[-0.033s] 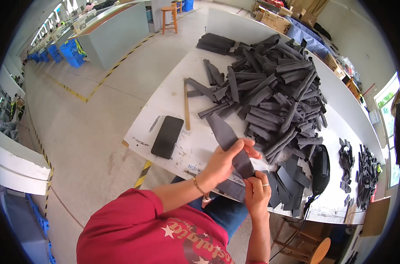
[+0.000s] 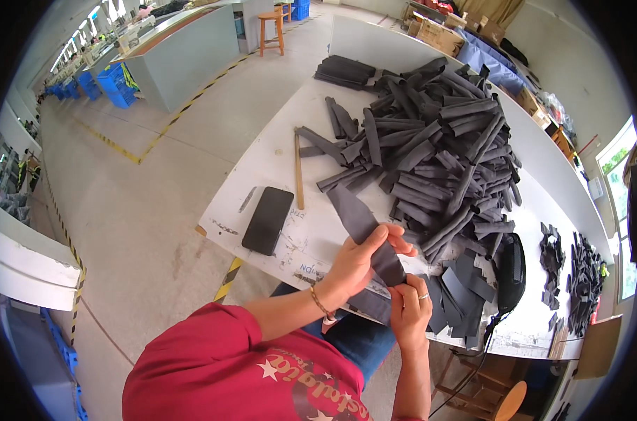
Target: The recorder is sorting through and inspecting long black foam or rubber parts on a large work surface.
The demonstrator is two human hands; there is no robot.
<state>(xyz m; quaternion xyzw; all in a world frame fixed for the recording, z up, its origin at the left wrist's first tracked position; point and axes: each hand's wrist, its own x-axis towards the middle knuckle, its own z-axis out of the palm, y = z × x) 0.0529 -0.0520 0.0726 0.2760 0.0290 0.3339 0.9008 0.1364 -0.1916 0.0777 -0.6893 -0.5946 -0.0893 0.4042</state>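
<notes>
A dark grey fabric strip (image 2: 355, 212) slants across the near edge of the white table (image 2: 266, 158), between my two hands. My left hand (image 2: 360, 261) is closed around its middle, thumb on top. With fingertips pinched, my right hand (image 2: 411, 309) grips the strip's near end. The far end of the strip reaches toward a big heap of rolled dark grey fabric pieces (image 2: 431, 151). Below my hands, another dark piece (image 2: 370, 304) lies at the table edge, partly hidden. Flat dark pieces (image 2: 466, 291) are spread just right of my right hand.
Left of my hands lie a black phone (image 2: 268, 220) and a thin wooden stick (image 2: 299, 168). A black pouch (image 2: 513, 270) with a cord sits at the right. A neat dark stack (image 2: 344, 71) lies at the back. Under the table's right side is a wooden stool (image 2: 508, 400).
</notes>
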